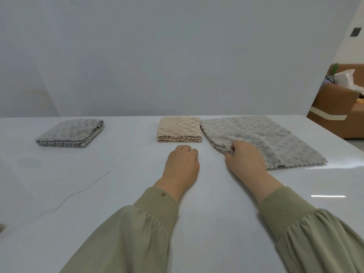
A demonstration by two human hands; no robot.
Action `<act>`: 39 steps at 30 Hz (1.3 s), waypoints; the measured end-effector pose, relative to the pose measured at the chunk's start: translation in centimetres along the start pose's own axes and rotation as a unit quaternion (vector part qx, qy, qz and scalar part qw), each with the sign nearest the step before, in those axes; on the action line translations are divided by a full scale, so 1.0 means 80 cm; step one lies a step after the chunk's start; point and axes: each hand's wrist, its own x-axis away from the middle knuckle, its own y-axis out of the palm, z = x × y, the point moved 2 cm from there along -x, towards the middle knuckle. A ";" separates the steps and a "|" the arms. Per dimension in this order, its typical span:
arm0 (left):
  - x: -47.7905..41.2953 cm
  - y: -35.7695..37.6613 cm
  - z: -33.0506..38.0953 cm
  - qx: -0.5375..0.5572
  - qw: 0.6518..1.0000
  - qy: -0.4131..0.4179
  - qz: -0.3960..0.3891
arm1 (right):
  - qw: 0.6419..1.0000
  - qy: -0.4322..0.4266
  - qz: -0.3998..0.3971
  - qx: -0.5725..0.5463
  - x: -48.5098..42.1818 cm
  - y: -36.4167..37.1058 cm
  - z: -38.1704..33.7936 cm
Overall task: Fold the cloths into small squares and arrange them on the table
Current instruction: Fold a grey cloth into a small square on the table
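Folded: grey square [70,133], tabletop [118,194] left; beige square [179,130], centre.
Left to do: grey cloth [266,138], just beside beige square, partly folded.
Right grip [246,162] pinching its near corner; left grip [182,166] clenched, empty.

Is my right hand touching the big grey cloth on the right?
Touching. The head view shows the right hand pinching the near left corner of the large grey cloth between thumb and fingers.

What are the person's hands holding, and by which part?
The right hand pinches the larger grey cloth at its near left corner. The left hand, curled, holds nothing.
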 end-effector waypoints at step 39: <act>0.101 -0.031 0.052 0.150 0.987 -0.054 -0.015 | 0.977 0.203 -0.025 0.058 0.053 -0.066 0.108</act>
